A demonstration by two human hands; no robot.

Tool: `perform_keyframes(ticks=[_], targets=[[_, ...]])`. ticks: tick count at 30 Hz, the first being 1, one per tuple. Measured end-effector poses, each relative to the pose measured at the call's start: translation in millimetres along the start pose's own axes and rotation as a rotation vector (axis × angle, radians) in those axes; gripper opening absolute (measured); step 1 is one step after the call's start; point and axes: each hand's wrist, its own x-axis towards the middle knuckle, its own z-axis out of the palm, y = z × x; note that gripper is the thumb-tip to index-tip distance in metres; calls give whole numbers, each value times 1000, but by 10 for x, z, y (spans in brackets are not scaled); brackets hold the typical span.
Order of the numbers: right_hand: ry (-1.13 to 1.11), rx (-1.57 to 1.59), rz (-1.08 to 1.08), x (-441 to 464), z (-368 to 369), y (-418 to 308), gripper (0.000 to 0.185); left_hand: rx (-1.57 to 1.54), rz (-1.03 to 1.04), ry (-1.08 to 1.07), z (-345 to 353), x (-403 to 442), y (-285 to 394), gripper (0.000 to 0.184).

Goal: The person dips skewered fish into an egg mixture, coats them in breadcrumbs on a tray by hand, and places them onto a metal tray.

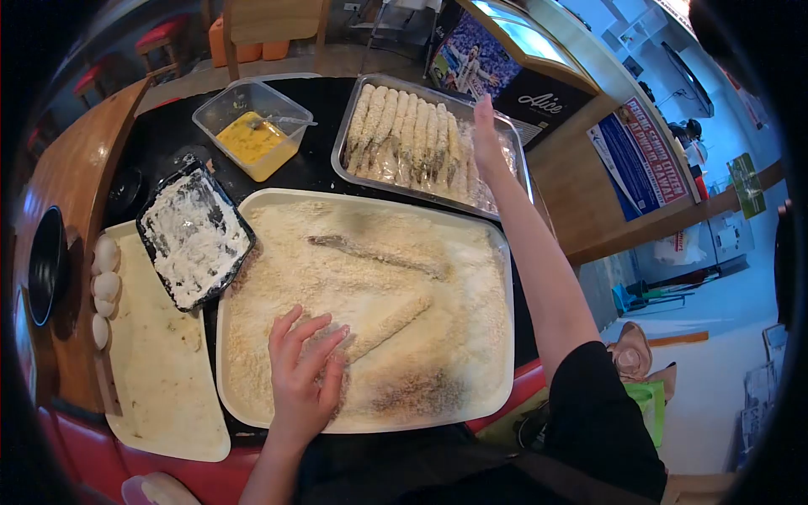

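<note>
A large cream tray (pixel 507 362) of breadcrumbs is in front of me. My left hand (pixel 305 364) is over its near left part, fingers spread and dusted with crumbs. Just beyond those fingertips lies a long crumb-coated piece (pixel 391 326). Another long piece (pixel 379 257), darker at one end, rests partly coated farther back. My right hand (pixel 486 139) is stretched out over the right side of a metal tray (pixel 343 143), seen edge-on with its fingers straight. Several breaded pieces (pixel 406 126) with dark ends lie side by side there on clear plastic. What is inside the coating is hidden.
A clear tub (pixel 290 118) of beaten egg stands at the back left, near a black tray (pixel 248 237) of white flour. Another cream tray (pixel 156 370), several eggs (pixel 106 286) and a black bowl (pixel 48 265) are at the left. A dark box (pixel 539 97) stands behind the metal tray.
</note>
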Motion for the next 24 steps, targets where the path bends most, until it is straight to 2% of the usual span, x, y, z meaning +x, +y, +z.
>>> perform_keyframes(ticks=[3, 4, 7, 13, 14, 17, 18, 24], targets=[[90, 2, 102, 295, 531, 149, 81, 44, 3, 19, -35, -3, 10, 26], [15, 54, 359, 203, 387, -304, 81, 59, 6, 27, -36, 0, 19, 25], [36, 51, 136, 199, 478, -373, 83, 55, -6, 41, -30, 7, 25, 25], [-89, 770, 354, 167, 94, -745, 84, 11, -39, 19, -14, 2, 6, 28], [-2, 773, 395, 306, 88, -319, 72, 9, -42, 18, -17, 8, 9, 28], [-93, 300, 93, 249, -167, -174, 54, 16, -37, 23, -35, 16, 9, 27], [-94, 12, 127, 67, -401, -620, 39, 24, -28, 26, -40, 16, 4, 26], [-330, 88, -184, -285, -606, -601, 25, 3, -32, 14, -32, 21, 15, 27]])
